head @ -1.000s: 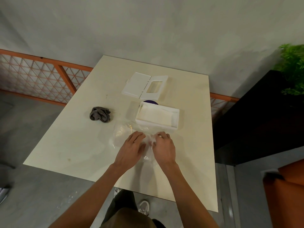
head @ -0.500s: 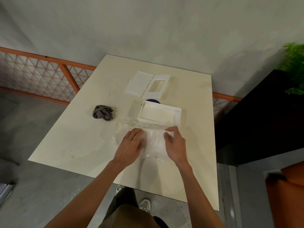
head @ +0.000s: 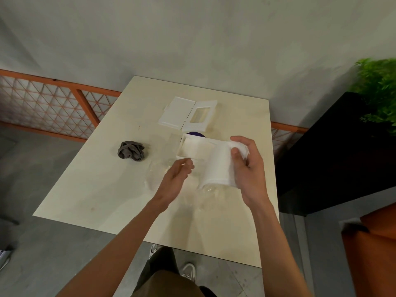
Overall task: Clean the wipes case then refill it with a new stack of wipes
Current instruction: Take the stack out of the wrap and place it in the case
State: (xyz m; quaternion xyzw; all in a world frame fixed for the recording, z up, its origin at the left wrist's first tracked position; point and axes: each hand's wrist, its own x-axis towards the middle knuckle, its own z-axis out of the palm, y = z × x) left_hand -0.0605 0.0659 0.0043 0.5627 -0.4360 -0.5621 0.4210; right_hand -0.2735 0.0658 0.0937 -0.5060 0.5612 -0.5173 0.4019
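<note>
My right hand (head: 248, 168) grips a white stack of wipes (head: 218, 166), lifted above the table in front of the open white case base (head: 192, 147). Clear plastic wrapping (head: 158, 174) lies crumpled on the table below. My left hand (head: 175, 179) hovers beside the stack over the wrapping with loosely curled fingers, and I cannot tell whether it pinches the plastic. The case lid (head: 186, 113), with its flap open and a rectangular window, lies farther back. A grey cloth (head: 131, 151) lies bunched to the left.
The pale table (head: 85, 189) stands against a grey wall. A dark purple object (head: 195, 133) peeks out behind the case base. A black cabinet (head: 334, 157) with a green plant (head: 379, 91) stands at the right, an orange lattice railing (head: 53, 103) at the left.
My right hand has lifted the wipes stack up out of the plastic wrapping and toward the case base. My left hand has come off the stack.
</note>
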